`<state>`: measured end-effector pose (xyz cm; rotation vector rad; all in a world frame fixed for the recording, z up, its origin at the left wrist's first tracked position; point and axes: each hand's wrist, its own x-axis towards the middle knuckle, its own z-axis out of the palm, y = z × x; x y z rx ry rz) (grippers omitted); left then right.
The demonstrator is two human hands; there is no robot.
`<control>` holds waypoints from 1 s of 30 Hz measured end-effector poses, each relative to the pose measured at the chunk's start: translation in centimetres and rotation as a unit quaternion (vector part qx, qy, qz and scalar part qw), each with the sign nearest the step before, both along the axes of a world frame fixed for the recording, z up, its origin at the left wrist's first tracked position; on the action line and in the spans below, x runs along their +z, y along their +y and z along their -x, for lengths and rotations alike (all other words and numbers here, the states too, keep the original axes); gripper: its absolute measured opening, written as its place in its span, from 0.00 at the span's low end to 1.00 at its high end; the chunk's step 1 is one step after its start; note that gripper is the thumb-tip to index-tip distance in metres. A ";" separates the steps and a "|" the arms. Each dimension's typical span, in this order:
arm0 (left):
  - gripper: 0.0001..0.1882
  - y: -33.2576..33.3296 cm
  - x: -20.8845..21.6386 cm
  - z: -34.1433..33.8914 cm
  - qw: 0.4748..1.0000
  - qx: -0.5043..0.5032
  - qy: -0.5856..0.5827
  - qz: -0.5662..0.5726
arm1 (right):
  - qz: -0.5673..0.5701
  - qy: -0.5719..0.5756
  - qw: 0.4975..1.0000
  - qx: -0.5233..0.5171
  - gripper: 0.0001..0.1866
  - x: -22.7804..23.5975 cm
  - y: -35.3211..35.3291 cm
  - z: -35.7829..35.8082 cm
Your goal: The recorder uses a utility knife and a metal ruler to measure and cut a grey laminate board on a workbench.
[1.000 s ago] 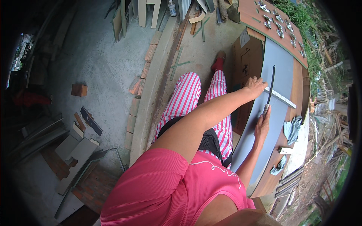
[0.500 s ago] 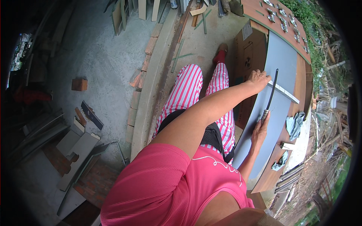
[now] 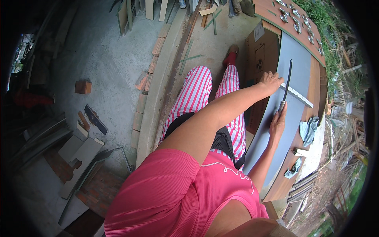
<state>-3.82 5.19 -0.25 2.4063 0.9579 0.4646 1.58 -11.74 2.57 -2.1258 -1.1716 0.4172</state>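
Observation:
Fingers of my left hand (image 3: 271, 83) are closed on the near end of a pale narrow strip (image 3: 300, 97), which lies across a grey-blue board (image 3: 295, 51). In my right hand (image 3: 278, 121) is a long, thin, dark hacksaw blade (image 3: 289, 75), gripped by its wrapped handle end. The blade crosses the strip a little to the right of my left hand. Whether it bites into the strip is too small to tell.
Under the grey board stand a cardboard box (image 3: 260, 51) and brown boards (image 3: 282, 179). Metal hinges (image 3: 297, 26) lie on a reddish-brown board at the far right. Grey-blue cloths (image 3: 309, 131) rest near the right edge. A brick (image 3: 83, 87) and offcuts sit on the floor at left.
My right hand has slid away from me along with the hacksaw blade, so more of the blade reaches past the strip. My left hand and the strip stay put.

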 end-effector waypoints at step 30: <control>0.10 -0.3 0.6 0.5 1.000 -0.015 -0.006 0.017 | 0.063 0.040 0.996 -0.049 0.29 0.7 -4.2 2.2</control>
